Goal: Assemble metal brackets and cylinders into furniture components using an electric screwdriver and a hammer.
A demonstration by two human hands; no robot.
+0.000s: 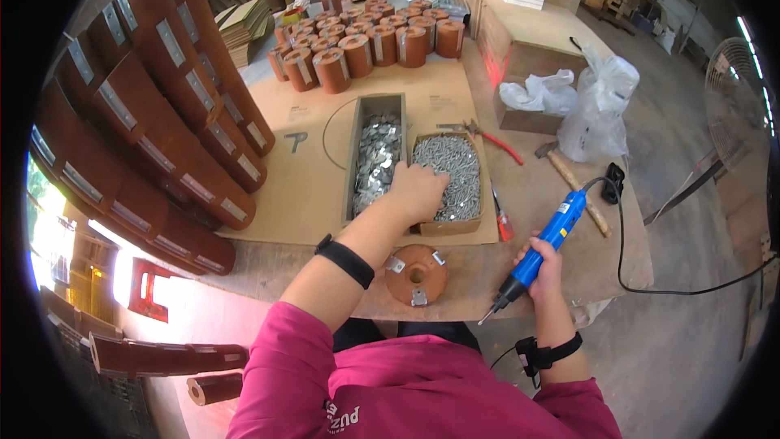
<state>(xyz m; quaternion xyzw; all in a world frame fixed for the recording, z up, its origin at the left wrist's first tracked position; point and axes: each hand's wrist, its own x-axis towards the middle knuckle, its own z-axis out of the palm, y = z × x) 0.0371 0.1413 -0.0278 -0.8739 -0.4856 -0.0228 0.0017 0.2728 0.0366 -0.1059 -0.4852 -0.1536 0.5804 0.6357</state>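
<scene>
My left hand [419, 193] reaches into an open cardboard box of small grey screws [448, 164]. Its fingers are curled down at the screws, and whatever they pinch is hidden. My right hand [546, 270] grips a blue electric screwdriver [554, 232], its bit tilted down to the left over the table's front edge. Between my arms a round reddish-brown block [416, 286] lies flat, with a centre hole and three metal brackets around its rim. Left of the screws, a long grey tray [351, 195] holds many small metal plates.
Pliers [500, 145], a red-handled screwdriver [503, 223] and a hammer [573, 183] lie on the right. Several brown cylinders [331, 71] stand at the back, near a co-worker in pink. Long brown columns [154, 122] lean at left. A black cord [621, 256] trails right.
</scene>
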